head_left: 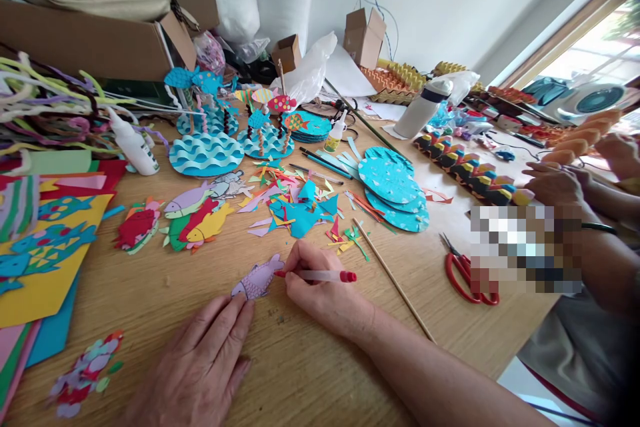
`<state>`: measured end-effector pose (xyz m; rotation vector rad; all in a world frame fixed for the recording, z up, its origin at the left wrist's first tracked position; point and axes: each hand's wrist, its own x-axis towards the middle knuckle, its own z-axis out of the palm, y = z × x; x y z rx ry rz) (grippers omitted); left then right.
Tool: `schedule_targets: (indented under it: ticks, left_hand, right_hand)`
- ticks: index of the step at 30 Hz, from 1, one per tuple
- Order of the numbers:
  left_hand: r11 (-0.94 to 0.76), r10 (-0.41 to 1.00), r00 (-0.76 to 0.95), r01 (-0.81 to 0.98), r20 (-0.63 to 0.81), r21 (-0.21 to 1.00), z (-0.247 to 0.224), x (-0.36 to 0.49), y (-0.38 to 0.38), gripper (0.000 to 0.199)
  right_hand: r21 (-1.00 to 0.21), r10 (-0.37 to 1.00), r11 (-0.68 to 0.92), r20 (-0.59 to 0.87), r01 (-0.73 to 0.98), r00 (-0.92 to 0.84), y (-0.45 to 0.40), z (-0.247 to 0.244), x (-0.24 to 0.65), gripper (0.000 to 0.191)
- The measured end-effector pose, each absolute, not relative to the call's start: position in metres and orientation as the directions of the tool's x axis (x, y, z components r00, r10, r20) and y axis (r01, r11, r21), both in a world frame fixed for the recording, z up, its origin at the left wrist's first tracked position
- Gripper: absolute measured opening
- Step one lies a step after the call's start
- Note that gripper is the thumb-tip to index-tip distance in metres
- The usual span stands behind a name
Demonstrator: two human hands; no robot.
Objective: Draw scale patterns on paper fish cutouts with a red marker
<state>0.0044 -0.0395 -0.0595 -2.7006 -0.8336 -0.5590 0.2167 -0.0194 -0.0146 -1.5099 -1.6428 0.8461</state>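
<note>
A purple paper fish (257,280) with drawn scales lies flat on the wooden table (280,373). The fingertips of my left hand (207,340) rest on its head end, the hand flat with nothing gripped. My right hand (320,287) is closed round a pen (320,275) with a red cap end and a clear barrel; its red tip touches the fish's tail. Above the fish lie stacked cut-out fish in red (139,227), purple, green and yellow (210,227), beside a pile of paper scraps (305,207).
Red-handled scissors (465,273) and a thin stick (395,280) lie to the right. Blue discs (393,180), glue bottles (133,143) and wave-patterned stands (206,155) are farther back. Coloured sheets (45,280) sit at left. Another person's hands (555,183) are at the right.
</note>
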Motion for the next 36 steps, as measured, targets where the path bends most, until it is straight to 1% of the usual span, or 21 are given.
schedule_targets:
  ticks: [3, 8, 12, 19, 27, 36]
  left_hand:
    - [-0.798, 0.486, 0.755, 0.589, 0.44, -0.131, -0.0596, 0.0041, -0.0396, 0.056]
    - [-0.795, 0.486, 0.752, 0.592, 0.446, -0.133, -0.0553, 0.0057, -0.0396, 0.055]
    - [-0.796, 0.483, 0.762, 0.587, 0.432, -0.146, -0.0516, 0.0065, -0.0399, 0.056]
    - [-0.787, 0.501, 0.741, 0.605, 0.447, -0.121, -0.0509, 0.0081, -0.0409, 0.055]
    - [-0.789, 0.503, 0.751, 0.601, 0.428, -0.128, -0.0512, 0.0077, -0.0422, 0.054]
    - [-0.786, 0.499, 0.76, 0.599, 0.417, -0.151, -0.0567, 0.0048, -0.0432, 0.045]
  right_hand:
    - [-0.859, 0.996, 0.087, 0.08, 0.504, -0.036, -0.0194, -0.0154, 0.2172, 0.011]
    - [-0.902, 0.996, 0.083, 0.086, 0.424, -0.013, -0.022, -0.0148, 0.2172, 0.01]
    - [-0.881, 0.992, 0.125, 0.108, 0.457, -0.064, -0.025, -0.014, 0.2151, 0.011]
    - [-0.919, 0.98, 0.098, 0.022, 0.381, -0.198, -0.0285, -0.0153, 0.213, 0.01]
    - [-0.893, 0.983, 0.12, 0.046, 0.433, -0.177, -0.0277, -0.0198, 0.2122, 0.014]
    - [-0.874, 0.983, 0.143, 0.071, 0.463, -0.171, -0.0287, -0.0238, 0.212, 0.014]
